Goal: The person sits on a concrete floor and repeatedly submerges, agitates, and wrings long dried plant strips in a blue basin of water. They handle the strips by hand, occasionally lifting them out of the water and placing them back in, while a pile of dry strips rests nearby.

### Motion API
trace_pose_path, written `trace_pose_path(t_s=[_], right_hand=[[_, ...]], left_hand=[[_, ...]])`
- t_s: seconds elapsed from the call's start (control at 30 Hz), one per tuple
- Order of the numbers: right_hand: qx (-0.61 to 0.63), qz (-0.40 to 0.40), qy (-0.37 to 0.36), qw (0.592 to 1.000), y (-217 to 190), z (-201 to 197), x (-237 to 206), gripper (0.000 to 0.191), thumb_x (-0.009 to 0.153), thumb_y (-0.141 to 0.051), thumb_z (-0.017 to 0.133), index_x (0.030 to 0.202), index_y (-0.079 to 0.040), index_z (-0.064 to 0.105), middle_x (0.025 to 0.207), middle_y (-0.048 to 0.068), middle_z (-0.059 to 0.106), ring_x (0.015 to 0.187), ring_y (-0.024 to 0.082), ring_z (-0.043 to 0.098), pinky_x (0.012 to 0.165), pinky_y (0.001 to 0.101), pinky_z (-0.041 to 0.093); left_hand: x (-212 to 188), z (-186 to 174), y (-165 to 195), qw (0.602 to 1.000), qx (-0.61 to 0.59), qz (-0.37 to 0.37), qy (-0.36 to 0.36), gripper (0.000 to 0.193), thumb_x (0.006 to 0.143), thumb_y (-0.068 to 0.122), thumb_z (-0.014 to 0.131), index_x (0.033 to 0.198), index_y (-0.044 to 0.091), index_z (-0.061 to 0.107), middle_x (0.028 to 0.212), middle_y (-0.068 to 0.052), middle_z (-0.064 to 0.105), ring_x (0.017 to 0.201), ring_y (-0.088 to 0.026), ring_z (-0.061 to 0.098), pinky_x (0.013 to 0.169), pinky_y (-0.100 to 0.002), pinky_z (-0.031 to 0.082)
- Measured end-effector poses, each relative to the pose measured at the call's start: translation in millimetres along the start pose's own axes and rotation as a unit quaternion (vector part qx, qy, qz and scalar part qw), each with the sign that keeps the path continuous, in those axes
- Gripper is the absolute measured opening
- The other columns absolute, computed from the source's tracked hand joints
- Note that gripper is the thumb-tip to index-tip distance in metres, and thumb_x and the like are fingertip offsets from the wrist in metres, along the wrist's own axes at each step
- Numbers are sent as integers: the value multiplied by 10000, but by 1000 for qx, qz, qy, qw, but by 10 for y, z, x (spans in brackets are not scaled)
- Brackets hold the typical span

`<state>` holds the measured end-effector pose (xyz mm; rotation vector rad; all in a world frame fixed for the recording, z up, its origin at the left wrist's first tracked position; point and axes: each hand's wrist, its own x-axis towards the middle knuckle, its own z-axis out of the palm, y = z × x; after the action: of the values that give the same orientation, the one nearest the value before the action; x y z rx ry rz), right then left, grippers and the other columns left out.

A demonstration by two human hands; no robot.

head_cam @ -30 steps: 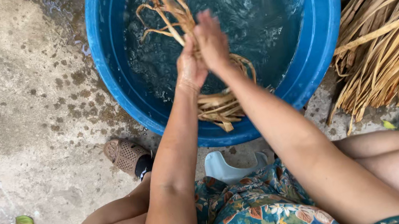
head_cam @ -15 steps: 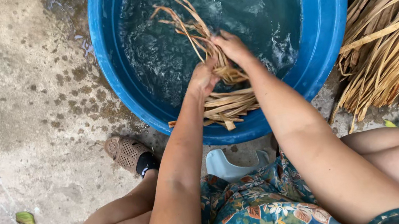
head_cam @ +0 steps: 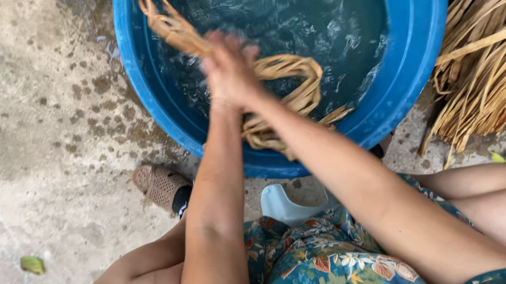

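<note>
Fingers of the left hand (head_cam: 221, 72) and right hand (head_cam: 240, 72) press together, clenched around the wet fibre strips (head_cam: 288, 85) (motion blur hides individual fingertips). Both hands hold the bundle directly above the water in the blue tub (head_cam: 424, 17), so drips fall back inside; dry strips (head_cam: 505, 52) lie stacked beside it

An outdoor home yard used for handcraft work is shown. Rough, stained and water-spotted concrete ground (head_cam: 12, 134) is seen to the left of the fingers (head_cam: 233, 63), and a large blue plastic basin (head_cam: 428, 3) filled with water is set directly beneath them. A pile of dried palm-leaf strips (head_cam: 504, 45) is heaped well to their right. A low pale stool (head_cam: 284, 205) is placed below them.
</note>
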<state>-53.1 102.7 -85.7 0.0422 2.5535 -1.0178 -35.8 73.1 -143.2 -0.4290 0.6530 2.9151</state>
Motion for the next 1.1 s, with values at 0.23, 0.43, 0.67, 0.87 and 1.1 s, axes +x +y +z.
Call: trace_pose_path(t_s=[0.23,0.43,0.67,0.87,1.1], right_hand=[[313,-6,-37,949,778,-710,579,607,996,-615,537,1258,-110,750,1189,105,782,1110,247,718,1023,442,523],[344,98,32,933,1003,-1274,613,799,861,-732,458,1399,-158,597,1318,67,712,1207,246,666,1003,518,389],[312,93,35,945,727,-570,310,862,898,-676,607,1489,-60,489,1479,184,566,1360,314,533,1128,478,404],[225,66,-20,972,801,-430,299,724,917,-527,776,1371,-6,560,1265,188,657,1153,273,630,987,396,473],[283,42,64,956,577,-351,167,505,966,-421,710,1320,-74,613,1278,185,623,1080,283,607,847,384,580]], left_hand=[[246,490,-74,886,434,-145,81,693,1000,575,503,1397,19,615,1123,-191,755,892,-257,737,717,-368,642],[493,525,805,988,152,37,-3,994,938,700,583,1618,46,269,1704,-191,249,1570,-409,353,1239,-585,397],[105,317,245,888,356,-183,225,1149,712,795,574,1620,221,166,1657,-137,208,1492,-383,232,1136,-684,258],[69,59,-27,932,265,-186,163,748,875,519,790,1408,60,533,1392,-155,641,1300,-369,600,1058,-640,474],[26,232,-90,935,155,-257,191,750,939,679,448,1544,237,421,1411,-139,574,1303,-349,536,1003,-598,456]])
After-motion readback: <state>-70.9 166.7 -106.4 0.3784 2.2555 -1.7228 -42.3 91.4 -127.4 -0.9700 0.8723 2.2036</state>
